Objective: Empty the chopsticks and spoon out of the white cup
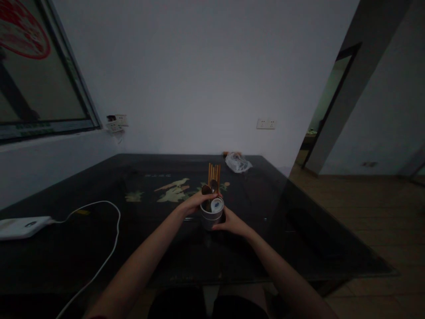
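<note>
A light-coloured utensil holder stands upright on the dark table, near its front middle. Wooden chopsticks and two dark metal spoons rise out of it, and a white spoon with a blue mark lies at its mouth. My left hand reaches across the rim, closed around the upright chopsticks and metal spoons; its fingertips are partly hidden behind them. On the other side, my right hand curls round the holder's wall, thumb in front and fingers behind.
The black table bears a painted bird and flowers. A crumpled clear plastic bag lies at the back edge. To the left, a white power strip trails a white cable. A long dark object rests at right. A wall stands behind.
</note>
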Demonstrator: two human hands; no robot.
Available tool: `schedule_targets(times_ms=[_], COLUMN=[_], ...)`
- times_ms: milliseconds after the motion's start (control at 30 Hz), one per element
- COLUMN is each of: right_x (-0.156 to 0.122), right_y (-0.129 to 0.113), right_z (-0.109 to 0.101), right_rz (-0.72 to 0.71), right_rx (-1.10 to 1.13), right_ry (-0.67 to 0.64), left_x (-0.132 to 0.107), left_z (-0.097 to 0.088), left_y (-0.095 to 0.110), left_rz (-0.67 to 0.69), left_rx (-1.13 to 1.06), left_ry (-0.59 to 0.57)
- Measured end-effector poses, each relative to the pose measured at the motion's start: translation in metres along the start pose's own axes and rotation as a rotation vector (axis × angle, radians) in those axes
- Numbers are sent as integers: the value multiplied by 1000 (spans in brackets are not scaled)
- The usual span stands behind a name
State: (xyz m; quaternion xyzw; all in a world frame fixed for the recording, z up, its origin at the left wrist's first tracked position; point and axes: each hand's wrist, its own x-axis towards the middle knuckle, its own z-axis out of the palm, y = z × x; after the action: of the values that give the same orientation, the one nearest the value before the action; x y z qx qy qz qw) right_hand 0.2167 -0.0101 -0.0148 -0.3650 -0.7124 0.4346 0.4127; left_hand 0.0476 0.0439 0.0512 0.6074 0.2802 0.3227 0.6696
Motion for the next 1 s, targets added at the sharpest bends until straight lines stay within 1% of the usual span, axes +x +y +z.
schedule_targets(times_ms=[100, 233, 567, 667, 800, 900, 1000], right_x=[-1, -2, -3, -3, -2, -2, -2], right_y=[-2, -5, -12, -14, -12, -10, -10], right_z=[0, -1, 0, 1, 1, 2, 2], right_rz=[-11, -17, 16, 30, 31, 20, 12], right_rx=[-4, -13, 7, 1, -10, -12, -28], right_ry=[-2, -5, 0, 6, 12, 8, 8], left_x=[-1, -3, -4, -4, -4, -4, -5], left_z=[0, 1, 0, 1, 3, 5, 7], left_y=[1, 2, -1, 1, 5, 7, 8], left_rz=[12, 22, 174, 225, 254, 286, 325], left_rx=[-6, 4, 115, 161, 228, 252, 228], left_ry=[-6, 19, 53, 54, 49, 77, 126])
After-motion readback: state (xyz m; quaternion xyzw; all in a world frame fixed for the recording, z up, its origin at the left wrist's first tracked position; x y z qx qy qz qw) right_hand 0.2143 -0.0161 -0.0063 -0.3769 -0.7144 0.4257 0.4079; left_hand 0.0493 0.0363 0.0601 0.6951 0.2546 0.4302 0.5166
